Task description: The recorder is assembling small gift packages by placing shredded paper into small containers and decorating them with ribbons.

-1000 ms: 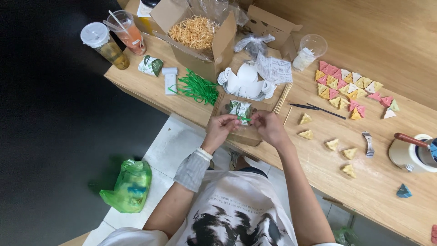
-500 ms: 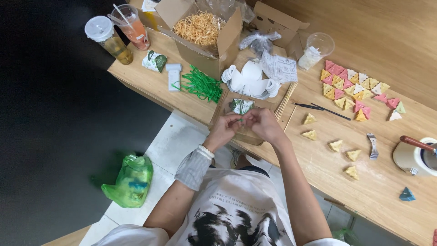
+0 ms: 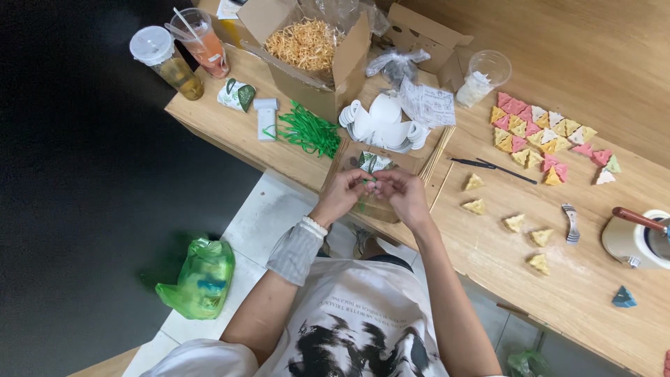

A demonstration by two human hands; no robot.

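left hand (image 3: 343, 197) pinching green tie (image 3: 368, 183) | right hand (image 3: 403, 195) pinching too | little pouch (image 3: 373, 163) mid-frame | pull snug, keep centered

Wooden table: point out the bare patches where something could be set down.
The wooden table is bare along its far right side, beyond the coloured triangle pieces. A smaller patch lies between the yellow triangles and the near edge. It is crowded around the cardboard box, green ties and both hands.
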